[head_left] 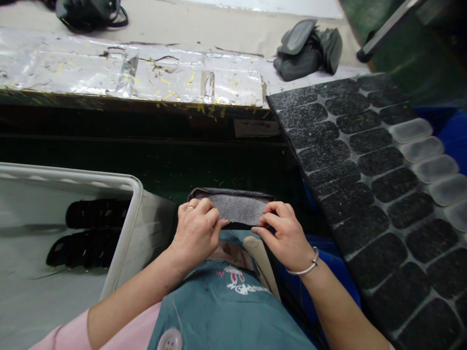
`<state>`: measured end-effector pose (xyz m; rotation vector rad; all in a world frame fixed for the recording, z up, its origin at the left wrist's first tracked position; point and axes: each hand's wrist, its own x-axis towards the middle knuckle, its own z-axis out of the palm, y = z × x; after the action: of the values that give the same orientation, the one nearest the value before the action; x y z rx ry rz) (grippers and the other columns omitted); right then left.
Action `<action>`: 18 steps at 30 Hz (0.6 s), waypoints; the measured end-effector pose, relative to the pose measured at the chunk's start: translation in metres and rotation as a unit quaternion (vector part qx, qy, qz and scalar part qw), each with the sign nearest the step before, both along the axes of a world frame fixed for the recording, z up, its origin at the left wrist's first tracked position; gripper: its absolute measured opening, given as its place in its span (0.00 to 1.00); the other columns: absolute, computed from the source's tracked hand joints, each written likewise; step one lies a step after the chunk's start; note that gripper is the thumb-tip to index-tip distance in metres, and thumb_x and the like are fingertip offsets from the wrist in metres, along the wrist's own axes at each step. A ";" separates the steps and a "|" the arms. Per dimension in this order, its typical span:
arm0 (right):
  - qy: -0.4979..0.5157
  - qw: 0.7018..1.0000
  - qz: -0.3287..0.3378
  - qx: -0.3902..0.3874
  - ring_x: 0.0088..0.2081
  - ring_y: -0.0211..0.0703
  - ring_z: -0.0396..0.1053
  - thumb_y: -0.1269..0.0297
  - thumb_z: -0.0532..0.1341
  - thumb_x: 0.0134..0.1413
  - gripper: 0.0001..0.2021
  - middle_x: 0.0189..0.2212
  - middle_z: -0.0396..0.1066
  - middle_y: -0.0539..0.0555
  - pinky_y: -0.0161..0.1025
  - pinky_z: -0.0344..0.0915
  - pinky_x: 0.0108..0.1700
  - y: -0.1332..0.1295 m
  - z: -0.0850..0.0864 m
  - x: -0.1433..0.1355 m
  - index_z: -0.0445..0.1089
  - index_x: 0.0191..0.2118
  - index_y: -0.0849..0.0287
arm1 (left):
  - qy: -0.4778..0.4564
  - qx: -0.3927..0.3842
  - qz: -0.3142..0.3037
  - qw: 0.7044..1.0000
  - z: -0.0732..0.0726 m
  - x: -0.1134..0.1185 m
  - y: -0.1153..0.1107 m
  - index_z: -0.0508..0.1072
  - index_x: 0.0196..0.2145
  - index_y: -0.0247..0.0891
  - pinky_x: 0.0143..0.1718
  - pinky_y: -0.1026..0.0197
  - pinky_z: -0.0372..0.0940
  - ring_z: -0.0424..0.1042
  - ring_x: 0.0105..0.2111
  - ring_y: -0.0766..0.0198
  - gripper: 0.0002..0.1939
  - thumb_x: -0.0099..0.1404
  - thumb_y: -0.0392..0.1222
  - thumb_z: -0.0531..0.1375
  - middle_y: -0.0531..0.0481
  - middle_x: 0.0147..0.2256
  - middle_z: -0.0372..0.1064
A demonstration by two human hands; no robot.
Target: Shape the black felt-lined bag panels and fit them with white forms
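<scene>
A long workbench (175, 73) runs across the back, its scuffed edge covered in shiny wrap and flecked with yellow bits, above a dark green floor (171, 167). At the far left a black bundle (85, 14) on the bench is cut off by the top of the view, so what it is stays hard to make out. Below it stands a pale plastic bin (156, 206), partly out of view, with two rows of glossy black pieces (97, 214) in it; its near wall hides their right ends.

In the middle, the left hand (199, 223), wearing a ring, pinches the left end of a cloth piece (239, 209) just beyond the teal apron (226, 296). The cloth piece is wide and short, with a fuzzy grey face and a darker, patterned, curled rim along its far side; the fingers cover both ends. The right hand (282, 233), with a bracelet (304, 267) at its wrist, pinches the right end, the two hands apart with the cloth between.

Further right, rounded grey pads (292, 65) lie piled on the bench. A speckled black board (386, 206) slants below, marked with rounded shapes, and smooth, cloudy ovals (436, 167) line its right side, the lowest cut off by the frame
</scene>
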<state>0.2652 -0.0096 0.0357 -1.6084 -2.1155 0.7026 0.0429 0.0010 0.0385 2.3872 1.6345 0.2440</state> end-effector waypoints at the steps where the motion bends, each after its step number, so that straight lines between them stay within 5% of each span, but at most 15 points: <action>1: 0.004 1.000 -0.007 -0.007 0.41 0.46 0.60 0.66 0.65 0.48 0.06 0.35 0.62 0.54 0.44 0.62 0.45 0.001 0.001 -0.001 0.68 0.26 0.58 | 0.000 -0.002 0.000 1.000 0.000 0.000 0.000 0.68 0.24 0.38 0.38 0.51 0.54 0.62 0.34 0.56 0.14 0.64 0.46 0.55 0.46 0.33 0.66; 11: -0.036 0.998 -0.033 -0.046 0.40 0.45 0.60 0.66 0.67 0.44 0.08 0.34 0.63 0.53 0.44 0.63 0.43 0.010 0.006 -0.008 0.67 0.22 0.57 | 0.010 -0.018 0.006 1.000 0.002 0.000 0.002 0.68 0.24 0.38 0.39 0.50 0.55 0.62 0.35 0.56 0.14 0.64 0.46 0.55 0.47 0.33 0.66; 18: -0.025 0.994 -0.103 0.014 0.43 0.47 0.63 0.63 0.69 0.41 0.11 0.39 0.61 0.55 0.45 0.66 0.45 -0.003 0.004 -0.008 0.66 0.27 0.58 | 0.012 -0.010 -0.003 1.000 0.000 -0.002 0.001 0.69 0.24 0.38 0.39 0.51 0.55 0.63 0.36 0.56 0.15 0.65 0.48 0.54 0.47 0.33 0.66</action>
<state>0.2569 -0.0122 0.0393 -1.8130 -1.9477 0.5669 0.0404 0.0020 0.0383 2.3892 1.6308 0.1978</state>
